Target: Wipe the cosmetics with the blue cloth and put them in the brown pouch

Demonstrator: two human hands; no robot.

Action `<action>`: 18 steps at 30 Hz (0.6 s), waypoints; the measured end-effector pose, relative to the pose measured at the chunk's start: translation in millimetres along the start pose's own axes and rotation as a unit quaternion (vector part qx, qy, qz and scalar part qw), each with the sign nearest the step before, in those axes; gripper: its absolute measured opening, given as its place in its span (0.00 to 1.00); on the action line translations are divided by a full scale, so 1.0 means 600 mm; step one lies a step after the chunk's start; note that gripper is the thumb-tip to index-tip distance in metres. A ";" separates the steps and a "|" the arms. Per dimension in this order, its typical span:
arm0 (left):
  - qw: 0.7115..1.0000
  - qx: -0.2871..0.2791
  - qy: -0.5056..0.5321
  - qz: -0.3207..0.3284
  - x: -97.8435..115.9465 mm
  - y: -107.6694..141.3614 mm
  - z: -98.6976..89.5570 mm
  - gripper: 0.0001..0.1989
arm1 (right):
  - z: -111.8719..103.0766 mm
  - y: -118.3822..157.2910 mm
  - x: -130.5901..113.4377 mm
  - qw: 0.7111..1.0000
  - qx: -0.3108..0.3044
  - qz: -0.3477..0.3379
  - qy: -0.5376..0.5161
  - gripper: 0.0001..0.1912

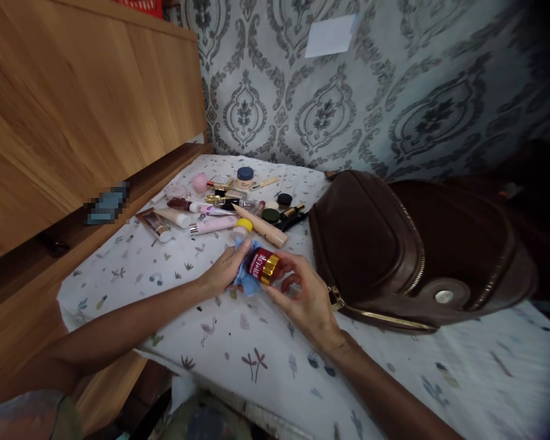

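Note:
A small red jar with a gold lid is tilted between my hands, above the patterned white cloth. My left hand wraps a light blue cloth around the jar's base. The fingers of my right hand are curled at the gold lid. Just beyond the jar lie several cosmetics: a yellow-lidded jar, a beige tube, a pink tube and a jar with a dark blue lid.
A large brown leather bag lies at the right on the cloth-covered table. Wooden cabinet panels stand at the left. Patterned wallpaper covers the wall behind, with a white paper on it.

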State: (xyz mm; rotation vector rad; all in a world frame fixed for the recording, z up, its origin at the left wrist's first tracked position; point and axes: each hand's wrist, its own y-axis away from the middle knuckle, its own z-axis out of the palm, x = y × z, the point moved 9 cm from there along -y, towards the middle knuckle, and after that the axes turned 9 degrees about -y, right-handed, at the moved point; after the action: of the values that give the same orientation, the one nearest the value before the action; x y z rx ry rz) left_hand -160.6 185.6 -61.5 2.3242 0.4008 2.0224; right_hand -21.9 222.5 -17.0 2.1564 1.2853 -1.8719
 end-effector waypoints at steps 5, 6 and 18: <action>0.995 0.019 -0.054 0.080 0.018 0.008 -0.004 0.33 | -0.019 -0.006 -0.004 0.997 0.039 -0.010 0.069 0.23; 0.994 0.031 -0.054 0.091 0.022 0.010 -0.008 0.32 | -0.020 -0.007 -0.005 0.996 0.039 -0.013 0.078 0.23; 0.954 0.013 -0.174 0.246 0.063 0.033 0.013 0.29 | 0.001 -0.008 0.023 0.996 -0.025 0.010 0.080 0.22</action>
State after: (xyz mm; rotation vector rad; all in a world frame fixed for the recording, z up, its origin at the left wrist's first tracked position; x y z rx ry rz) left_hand -144.9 175.9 -22.1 2.9459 -0.1911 1.6928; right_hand -25.9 232.8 -26.1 2.3246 1.3157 -1.6703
